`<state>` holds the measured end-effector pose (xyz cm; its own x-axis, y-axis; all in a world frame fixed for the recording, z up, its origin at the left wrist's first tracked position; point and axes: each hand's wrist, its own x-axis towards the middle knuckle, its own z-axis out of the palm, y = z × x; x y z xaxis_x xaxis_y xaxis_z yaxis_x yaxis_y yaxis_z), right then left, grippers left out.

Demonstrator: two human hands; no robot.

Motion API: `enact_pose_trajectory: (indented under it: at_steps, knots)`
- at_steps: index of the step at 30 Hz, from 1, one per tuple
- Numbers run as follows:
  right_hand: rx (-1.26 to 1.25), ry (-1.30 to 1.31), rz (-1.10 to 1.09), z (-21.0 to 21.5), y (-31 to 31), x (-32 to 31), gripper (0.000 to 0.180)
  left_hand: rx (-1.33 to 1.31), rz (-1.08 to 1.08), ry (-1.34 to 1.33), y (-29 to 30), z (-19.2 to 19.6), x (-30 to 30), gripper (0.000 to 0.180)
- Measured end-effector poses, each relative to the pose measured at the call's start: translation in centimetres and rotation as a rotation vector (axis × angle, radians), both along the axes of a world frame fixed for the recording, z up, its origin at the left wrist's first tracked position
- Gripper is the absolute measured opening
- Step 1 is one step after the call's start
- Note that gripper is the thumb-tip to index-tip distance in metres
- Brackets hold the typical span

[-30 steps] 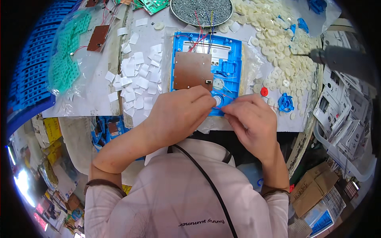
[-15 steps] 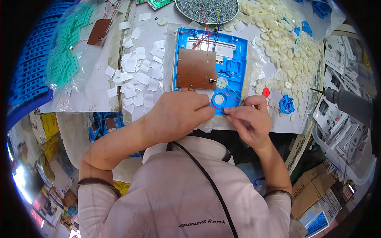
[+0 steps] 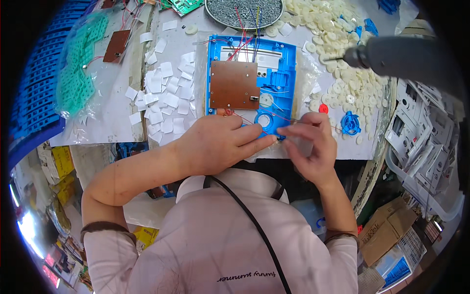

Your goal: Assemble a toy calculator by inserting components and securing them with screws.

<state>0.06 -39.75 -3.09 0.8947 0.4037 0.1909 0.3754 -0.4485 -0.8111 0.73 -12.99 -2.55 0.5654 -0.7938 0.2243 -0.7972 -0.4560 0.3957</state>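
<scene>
Blue plastic housing (image 3: 274, 93) flat on desk (image 3: 196, 44), near edge. Left hand (image 3: 215, 144) pressing its lower rim; right hand (image 3: 311, 147) grip pinched on thin wire (image 3: 286, 119). Light, rigid shell; wires delicate, best held by frame edges.

Bench surroundings, off the work area

Round tray of screws (image 3: 243, 11) at the far edge; cream plastic discs (image 3: 342, 63) heaped right; white paper squares (image 3: 164, 98) scattered left, beside green plastic grids (image 3: 81, 73); powered screwdriver (image 3: 401, 56) hangs right.

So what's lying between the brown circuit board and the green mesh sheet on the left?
In the head view, scattered small white paper squares cover the bench between the brown circuit board and the green mesh sheet.
</scene>
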Motion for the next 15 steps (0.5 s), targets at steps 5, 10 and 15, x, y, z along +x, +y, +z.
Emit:
enact_pose_trajectory:
  at_steps: [5,10,15]
  knots:
    - [-0.04,0.065,-0.077,1.5,1.0,0.4,0.033,0.033,-0.018,-0.046,-0.2,0.1,0.0,0.05]
    - [-0.131,0.177,-0.01,2.8,1.3,1.3,0.035,0.059,-0.032,-0.099,-0.4,0.2,-0.1,0.049]
    - [-0.318,0.114,0.064,4.1,2.2,2.2,0.038,0.122,-0.037,-0.193,-1.0,0.6,-0.1,0.043]
